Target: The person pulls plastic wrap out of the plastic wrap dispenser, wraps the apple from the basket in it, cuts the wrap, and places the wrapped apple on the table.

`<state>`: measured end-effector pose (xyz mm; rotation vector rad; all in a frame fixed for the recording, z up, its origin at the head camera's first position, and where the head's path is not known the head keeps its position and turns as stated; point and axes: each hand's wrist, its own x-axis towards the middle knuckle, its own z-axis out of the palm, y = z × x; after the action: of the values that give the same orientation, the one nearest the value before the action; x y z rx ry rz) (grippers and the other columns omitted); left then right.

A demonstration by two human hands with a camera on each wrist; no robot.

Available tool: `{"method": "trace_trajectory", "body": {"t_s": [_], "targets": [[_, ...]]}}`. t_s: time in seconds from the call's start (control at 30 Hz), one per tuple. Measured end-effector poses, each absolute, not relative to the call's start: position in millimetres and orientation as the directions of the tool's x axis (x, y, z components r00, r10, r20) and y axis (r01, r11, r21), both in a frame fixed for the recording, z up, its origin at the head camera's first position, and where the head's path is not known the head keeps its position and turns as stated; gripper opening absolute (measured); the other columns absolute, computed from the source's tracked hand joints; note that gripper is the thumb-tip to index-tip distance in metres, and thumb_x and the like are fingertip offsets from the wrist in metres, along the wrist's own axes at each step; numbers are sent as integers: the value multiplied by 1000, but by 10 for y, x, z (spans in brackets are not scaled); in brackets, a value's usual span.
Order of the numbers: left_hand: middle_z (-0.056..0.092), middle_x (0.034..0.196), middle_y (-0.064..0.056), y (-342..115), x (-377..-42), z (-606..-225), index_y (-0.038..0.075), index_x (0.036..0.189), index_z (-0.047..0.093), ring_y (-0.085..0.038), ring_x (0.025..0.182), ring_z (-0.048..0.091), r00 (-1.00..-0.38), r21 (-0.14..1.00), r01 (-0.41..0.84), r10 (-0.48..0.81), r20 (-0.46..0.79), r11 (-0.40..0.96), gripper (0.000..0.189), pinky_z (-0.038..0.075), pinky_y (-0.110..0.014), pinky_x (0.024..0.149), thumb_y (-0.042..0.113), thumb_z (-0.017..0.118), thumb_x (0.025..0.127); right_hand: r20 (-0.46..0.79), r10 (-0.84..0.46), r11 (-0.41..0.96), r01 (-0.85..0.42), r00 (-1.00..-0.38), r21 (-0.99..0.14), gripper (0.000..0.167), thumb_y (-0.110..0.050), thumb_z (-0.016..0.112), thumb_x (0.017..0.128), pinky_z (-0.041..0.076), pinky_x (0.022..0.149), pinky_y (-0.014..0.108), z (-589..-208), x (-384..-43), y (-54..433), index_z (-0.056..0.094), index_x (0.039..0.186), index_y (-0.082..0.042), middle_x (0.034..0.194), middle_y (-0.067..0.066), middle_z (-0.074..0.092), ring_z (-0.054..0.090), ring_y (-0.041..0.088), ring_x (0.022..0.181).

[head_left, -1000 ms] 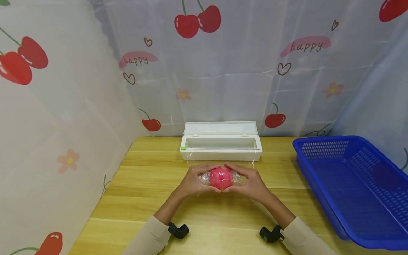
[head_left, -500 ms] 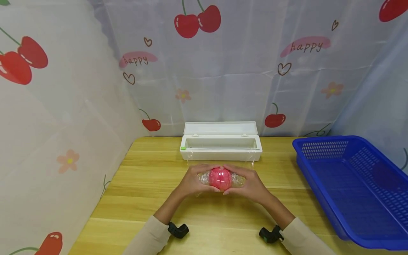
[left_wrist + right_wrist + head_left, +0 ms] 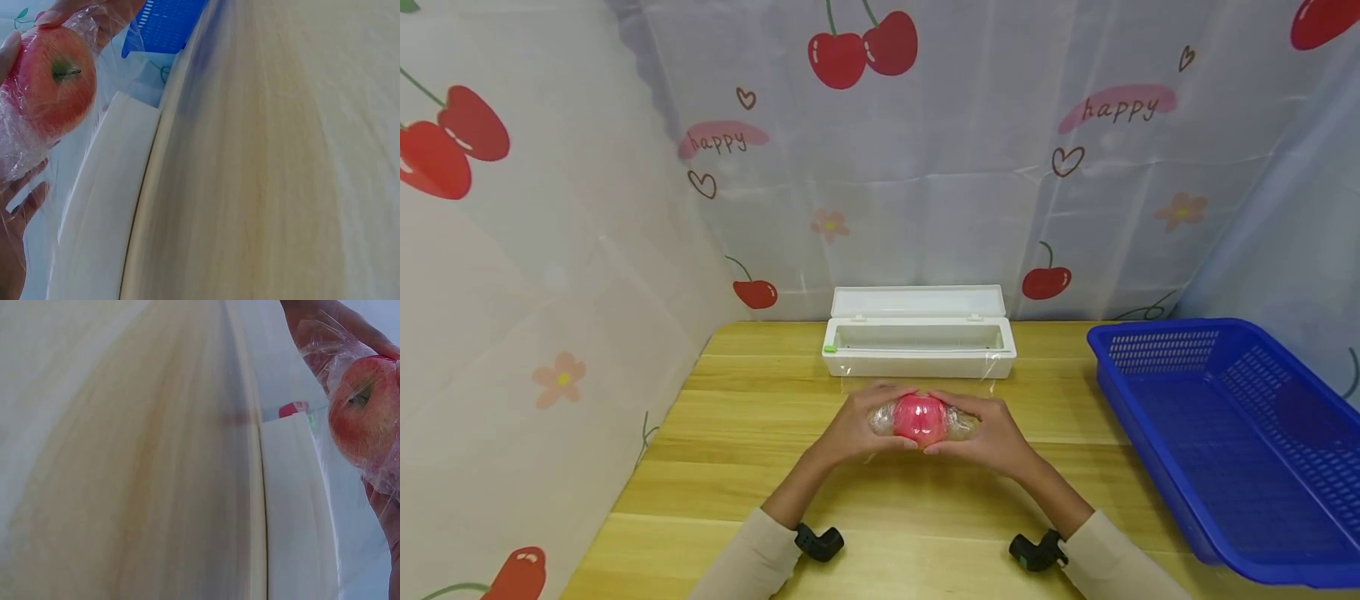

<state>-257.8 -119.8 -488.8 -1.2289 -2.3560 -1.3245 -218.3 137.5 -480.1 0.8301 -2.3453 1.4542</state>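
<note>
A red apple wrapped in clear cling film is held up off the table between both hands. My left hand grips it from the left and my right hand from the right, with index fingers along its far side and thumbs along its near side. Bunched film sticks out at both sides, towards the palms. In the left wrist view the apple shows its stem through the film; the right wrist view shows the same apple cut off by the frame's edge.
Behind the hands stands a white cling film dispenser, lid raised, with a strip of film hanging over its front. A blue plastic basket sits at the right of the wooden table. Cherry-patterned curtains enclose the back and sides.
Both hands keep hold of the apple in almost the same place. The right fingertips have slid slightly left across it, and the film at the sides looks a little more pressed in.
</note>
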Motion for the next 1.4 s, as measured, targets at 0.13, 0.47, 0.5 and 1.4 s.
{"method": "trace_trajectory", "body": {"t_s": [0.13,0.47,0.5,1.4], "targets": [[64,135,0,-1197,-2582,-4903,17,142,60,-20,124,58,-597,570,779,588,546,261,77,53,-39,101,37,91,75,462,-328,347,-560,-824,-752,73,-42,96,66,59,83,30,-4791,-2184,1374,71,131,-20,122,-5,72,70,15,104],[61,140,-8,-1171,-2579,-4870,7,141,59,-25,128,59,-439,439,886,572,693,149,86,51,-39,105,34,96,69,450,-337,320,-550,-827,-771,71,-32,98,65,60,79,29,-4785,-2206,1377,72,128,-13,118,1,73,71,16,99],[62,140,-9,-1163,-2580,-4865,6,141,59,-26,128,59,-433,441,887,573,696,136,87,51,-38,105,31,97,67,445,-335,318,-544,-831,-777,71,-29,98,65,60,78,29,-4781,-2207,1377,72,128,-11,118,2,74,71,17,99],[72,123,-11,-1169,-2594,-4849,2,125,70,-25,116,67,-469,520,851,545,695,70,69,56,-37,98,13,99,63,451,-356,318,-560,-819,-765,78,-30,92,75,52,100,31,-4803,-2182,1355,59,144,-17,137,-5,64,62,21,124]]}}
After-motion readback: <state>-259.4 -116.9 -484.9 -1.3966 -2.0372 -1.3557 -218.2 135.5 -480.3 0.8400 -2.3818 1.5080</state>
